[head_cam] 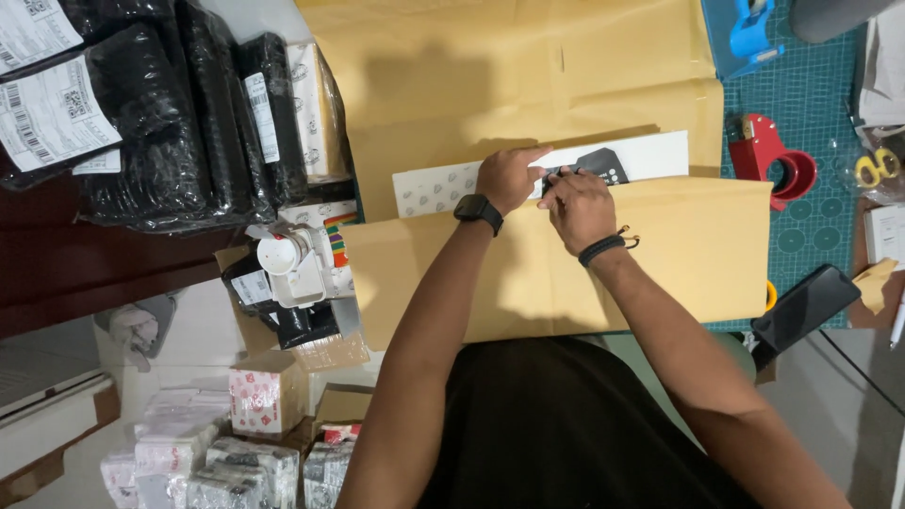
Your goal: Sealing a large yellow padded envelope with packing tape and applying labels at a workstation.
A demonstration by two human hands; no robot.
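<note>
Brown paper is folded halfway over white box on table; far flap unwrapped. Left hand pressed flat on box, right hand pinching paper edge, approx. half done.

Two hands, one white box, two tape dispensers (one red, one blue), one scissors, one phone.

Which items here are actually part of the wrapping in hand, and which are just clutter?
In use:
left hand
right hand
white box
brown paper

Lying about:
red tape dispenser
blue tape dispenser
scissors
phone
black wrapped parcels
small boxes
</note>
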